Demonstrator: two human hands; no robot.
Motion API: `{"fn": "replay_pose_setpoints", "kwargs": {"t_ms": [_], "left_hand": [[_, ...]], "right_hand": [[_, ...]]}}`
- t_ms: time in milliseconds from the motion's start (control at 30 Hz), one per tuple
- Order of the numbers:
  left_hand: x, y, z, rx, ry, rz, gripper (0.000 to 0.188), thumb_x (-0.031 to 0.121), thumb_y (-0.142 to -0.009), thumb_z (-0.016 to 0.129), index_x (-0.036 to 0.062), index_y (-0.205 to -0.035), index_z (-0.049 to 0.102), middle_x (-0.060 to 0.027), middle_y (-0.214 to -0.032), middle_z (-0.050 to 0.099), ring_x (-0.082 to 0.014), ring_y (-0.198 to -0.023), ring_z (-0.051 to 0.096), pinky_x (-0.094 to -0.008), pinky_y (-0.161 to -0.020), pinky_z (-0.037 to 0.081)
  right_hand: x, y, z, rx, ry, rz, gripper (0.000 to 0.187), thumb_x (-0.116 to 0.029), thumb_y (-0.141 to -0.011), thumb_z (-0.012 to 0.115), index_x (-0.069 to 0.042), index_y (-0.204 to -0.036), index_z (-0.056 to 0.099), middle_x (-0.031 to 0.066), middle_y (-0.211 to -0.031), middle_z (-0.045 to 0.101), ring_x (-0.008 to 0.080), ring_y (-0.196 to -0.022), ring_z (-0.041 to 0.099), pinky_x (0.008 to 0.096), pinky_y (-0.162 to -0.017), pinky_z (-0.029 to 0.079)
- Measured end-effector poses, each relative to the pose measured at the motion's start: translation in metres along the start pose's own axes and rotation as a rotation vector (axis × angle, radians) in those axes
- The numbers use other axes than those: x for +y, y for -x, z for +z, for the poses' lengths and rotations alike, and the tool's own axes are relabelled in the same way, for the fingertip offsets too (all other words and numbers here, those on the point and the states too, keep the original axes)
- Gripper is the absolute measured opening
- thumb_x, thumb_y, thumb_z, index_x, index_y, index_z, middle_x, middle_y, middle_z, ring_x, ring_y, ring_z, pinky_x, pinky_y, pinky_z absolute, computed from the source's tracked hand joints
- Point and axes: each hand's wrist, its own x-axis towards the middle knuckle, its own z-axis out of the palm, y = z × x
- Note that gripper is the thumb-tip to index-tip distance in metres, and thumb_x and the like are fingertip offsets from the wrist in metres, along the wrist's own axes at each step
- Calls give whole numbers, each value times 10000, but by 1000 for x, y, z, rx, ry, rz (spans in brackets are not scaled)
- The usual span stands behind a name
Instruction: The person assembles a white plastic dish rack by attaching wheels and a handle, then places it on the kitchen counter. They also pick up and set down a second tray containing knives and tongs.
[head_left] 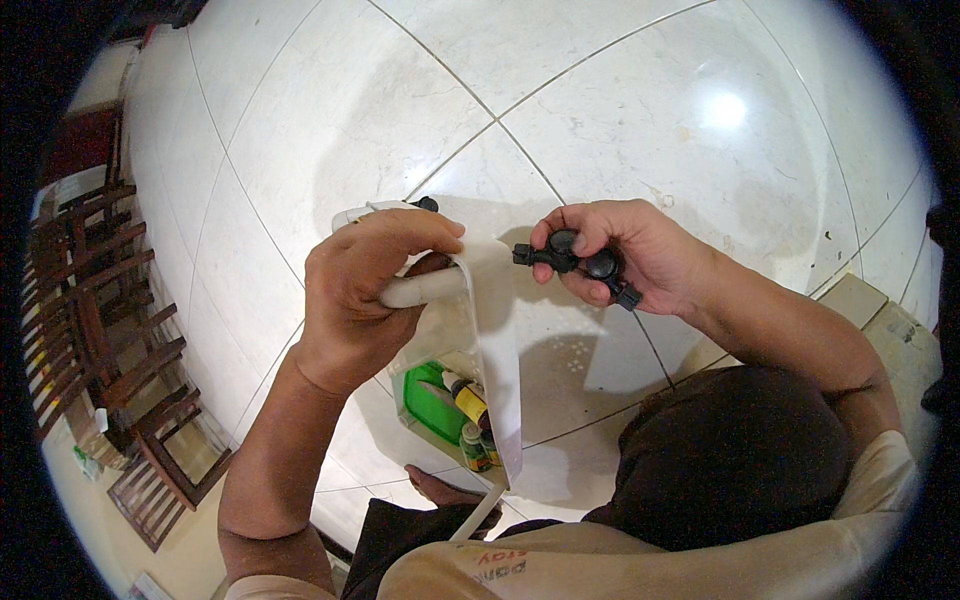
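Note:
My left hand [365,290] grips the rounded top rail of a white plastic frame or stand [495,340], which tilts down toward my lap. A small black knob [427,204] sticks up at the frame's far end, just beyond my fingers. My right hand [625,255] holds a black plastic fitting [580,265] with rounded knobs and short stubs, a little to the right of the frame's top edge and apart from it. Under the frame lie a green container [432,405] and a few small bottles [472,420].
White marble floor tiles [620,110] with grey joints spread all around. Dark wooden slatted chairs or racks [110,330] stand at the left. A bare foot [440,490] shows below the frame, and my dark-clothed knee [730,450] fills the lower right.

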Motion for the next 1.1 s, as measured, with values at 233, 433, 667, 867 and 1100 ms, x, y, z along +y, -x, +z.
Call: {"fn": "replay_pose_setpoints", "kwargs": {"t_ms": [233,433,667,867,1100], "left_hand": [[6,-6,8,-8,-97,55,344,-142,-645,700,55,-923,649,-76,-933,671,-188,-862,664,-273,-756,571],[12,-4,10,-30,-122,53,331,-106,-646,723,65,-919,643,-72,-915,676,-194,-839,672,-288,-723,561],[8,-6,13,-3,-155,169,313,-60,-639,746,72,-902,639,-68,-876,682,-219,-809,679,-308,-691,540],[10,-3,10,-47,-156,101,273,-115,-693,673,52,-905,629,-86,-984,682,-216,-905,664,-304,-792,534],[11,-3,10,-32,-253,125,272,-101,-689,683,52,-906,625,-75,-982,684,-210,-897,665,-304,-790,533]], "right_hand": [[-4,-1,-2,44,213,-101,310,-88,-785,626,31,-1069,583,92,-809,643,56,-500,459,181,-454,373],[-5,-3,1,-15,266,-109,266,-27,-816,590,19,-1075,627,60,-859,632,35,-516,477,158,-473,391],[-2,-7,4,-65,220,-86,256,-48,-780,631,-5,-1032,631,43,-799,633,35,-516,464,178,-459,369],[-7,-2,2,-124,203,-79,196,-70,-802,668,5,-980,635,79,-778,644,39,-486,459,177,-441,355],[-10,5,5,-47,269,-16,149,-80,-829,675,7,-949,665,119,-789,674,55,-483,473,181,-446,370]]}}
